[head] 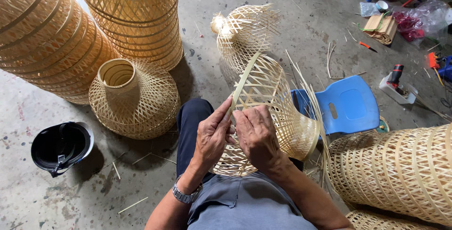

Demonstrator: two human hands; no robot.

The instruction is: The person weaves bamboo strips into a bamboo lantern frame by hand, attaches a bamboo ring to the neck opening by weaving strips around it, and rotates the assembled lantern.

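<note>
A woven bamboo lattice shade (273, 103) rests on my lap, its wide rim toward me and loose strip ends sticking out at its right. My left hand (214, 133), with a metal watch at the wrist, pinches a flat bamboo strip (245, 80) that runs along the rim. My right hand (256, 136) presses on the weave right beside it, fingers curled over the lattice. Both hands touch each other at the rim.
Finished bamboo shades stand stacked at the top left (136, 18) and lie at the right (400, 173); another sits on the concrete floor (134, 98), one more behind (245, 30). A black helmet (61, 147) lies left. A blue plastic stool (346, 105) and scattered tools (395, 82) are right.
</note>
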